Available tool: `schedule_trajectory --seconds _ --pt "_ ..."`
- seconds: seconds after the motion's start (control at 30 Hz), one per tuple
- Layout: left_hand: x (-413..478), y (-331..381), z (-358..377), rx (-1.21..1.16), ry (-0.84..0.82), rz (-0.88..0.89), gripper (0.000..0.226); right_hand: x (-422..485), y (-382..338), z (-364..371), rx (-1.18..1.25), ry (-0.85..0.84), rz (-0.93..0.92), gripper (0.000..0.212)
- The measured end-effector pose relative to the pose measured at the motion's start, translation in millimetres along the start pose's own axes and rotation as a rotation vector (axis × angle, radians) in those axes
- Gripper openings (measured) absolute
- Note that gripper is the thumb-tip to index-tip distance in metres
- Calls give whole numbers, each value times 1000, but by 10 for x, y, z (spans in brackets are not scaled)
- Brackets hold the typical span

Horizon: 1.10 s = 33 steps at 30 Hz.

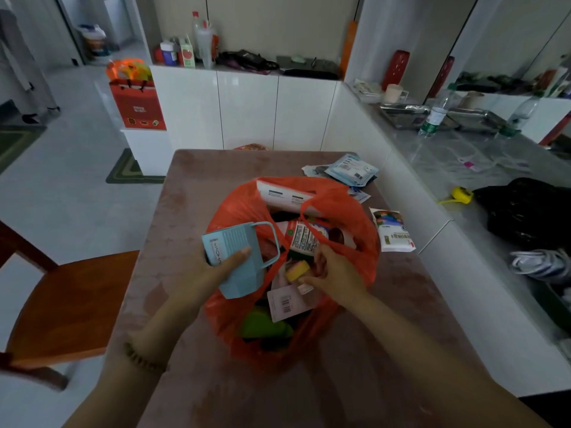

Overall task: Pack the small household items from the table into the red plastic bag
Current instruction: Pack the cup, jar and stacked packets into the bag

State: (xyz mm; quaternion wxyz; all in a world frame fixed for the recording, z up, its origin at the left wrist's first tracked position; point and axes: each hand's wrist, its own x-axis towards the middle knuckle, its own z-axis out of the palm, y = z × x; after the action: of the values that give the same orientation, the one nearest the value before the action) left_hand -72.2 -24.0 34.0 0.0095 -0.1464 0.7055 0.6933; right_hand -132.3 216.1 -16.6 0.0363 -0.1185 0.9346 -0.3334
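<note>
The red plastic bag point(355, 223) stands open in the middle of the brown table point(191, 193), holding several packets, a yellow sponge point(297, 270) and something green point(262, 325). My left hand point(213, 270) grips a light blue plastic cup point(238, 261) with a handle, tilted over the bag's left rim. My right hand point(336, 273) is inside the bag's mouth, fingers pinched on a red bag handle strap point(312, 230). A white and green packet point(392, 231) lies on the table to the right of the bag. Blue and white packets point(349, 169) lie behind the bag.
A wooden chair point(71, 301) stands at the table's left. White cabinets point(247, 109) are behind the table. A long counter point(463, 168) on the right carries bottles, metal trays, a yellow tape measure point(462, 194) and a black bag point(525, 208).
</note>
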Motion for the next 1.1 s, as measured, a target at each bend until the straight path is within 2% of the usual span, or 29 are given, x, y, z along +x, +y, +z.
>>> schedule_trajectory --seconds 0.1,0.23,0.27,0.33,0.37,0.47,0.57,0.63,0.7,0.77,0.83,0.97,1.1 --pt "10 12 48 -18 8 9 34 -29 9 -8 -20 94 -13 59" --pt "15 27 103 -12 -23 32 34 -45 15 -33 212 269 30 82" --pt "16 34 120 -9 -30 34 31 -32 26 -70 259 288 69 74" --pt "25 61 165 -1 -40 46 26 14 38 -192 289 257 156 38" --pt "38 70 193 5 -42 59 29 28 35 -275 299 240 173 28" --pt "69 134 298 44 -13 73 51 13 -119 -633 459 259 180 33" --pt "117 194 462 121 -71 101 54 -36 -263 -1036 558 124 222 39" --pt "167 242 591 187 -136 109 54 -97 -298 -1241 672 -63 186 31" --pt "229 277 710 265 -174 122 54 -146 -243 -1368 787 -170 158 28" --pt "301 289 843 344 -202 146 54 -196 -185 -1450 820 -189 124 19" --pt "362 291 995 442 -246 175 54 -248 -120 -1501 819 -200 112 20" --pt "430 234 1337 746 -285 249 63 -245 -18 -1520 774 -257 81 47" --pt "452 106 1656 1057 -391 308 65 -152 -52 -1527 782 -277 80 31"
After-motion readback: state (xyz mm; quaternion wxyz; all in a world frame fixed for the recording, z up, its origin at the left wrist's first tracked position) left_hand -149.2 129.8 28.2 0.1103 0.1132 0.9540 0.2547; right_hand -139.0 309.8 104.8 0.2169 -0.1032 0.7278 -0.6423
